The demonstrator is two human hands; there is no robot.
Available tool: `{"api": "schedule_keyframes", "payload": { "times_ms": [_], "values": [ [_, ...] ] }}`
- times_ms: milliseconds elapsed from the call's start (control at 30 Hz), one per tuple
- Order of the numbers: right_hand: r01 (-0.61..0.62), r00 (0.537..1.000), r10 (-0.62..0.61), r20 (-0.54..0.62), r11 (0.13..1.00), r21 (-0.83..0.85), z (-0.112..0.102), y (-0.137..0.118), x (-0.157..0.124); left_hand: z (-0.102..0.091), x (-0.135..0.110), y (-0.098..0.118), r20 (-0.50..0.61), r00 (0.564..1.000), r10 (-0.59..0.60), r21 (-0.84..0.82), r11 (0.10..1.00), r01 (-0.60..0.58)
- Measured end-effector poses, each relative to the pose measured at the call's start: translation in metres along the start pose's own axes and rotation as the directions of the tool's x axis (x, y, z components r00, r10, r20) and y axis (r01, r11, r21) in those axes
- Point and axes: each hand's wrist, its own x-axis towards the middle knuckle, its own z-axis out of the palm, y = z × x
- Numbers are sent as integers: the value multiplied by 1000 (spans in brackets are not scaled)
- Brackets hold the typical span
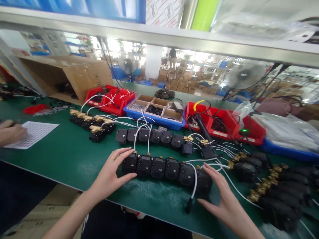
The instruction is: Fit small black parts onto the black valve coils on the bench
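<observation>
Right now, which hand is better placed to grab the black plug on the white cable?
Right, probably. The right hand lies open just beside the black plug on the white cable; the left hand touches the far left end of the near row of black plastic blocks.

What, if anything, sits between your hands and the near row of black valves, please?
Nothing visible blocks either hand. The left hand touches the row of black valves at its left end; the right hand is at its right end. A white cable drapes over the row beside that hand.
</observation>
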Motion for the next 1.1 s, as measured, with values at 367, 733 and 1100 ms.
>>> {"api": "schedule_keyframes", "payload": {
  "times_ms": [367, 733, 1100],
  "values": [
    [119, 990, -133, -55, 972, -204, 20, -37, 43, 25, 23, 1, 92, 922, 377, 213, 897, -388],
    [194, 981, -193, 36, 920, -342, 11, -54, 60, 12, 34, 7, 291, 866, 407, 439, 747, -499],
    [349, 923, -266, 277, 882, -316, 37, -83, 96, 27, 29, 15, 176, 842, 510, 496, 693, -523]
  ]
}}
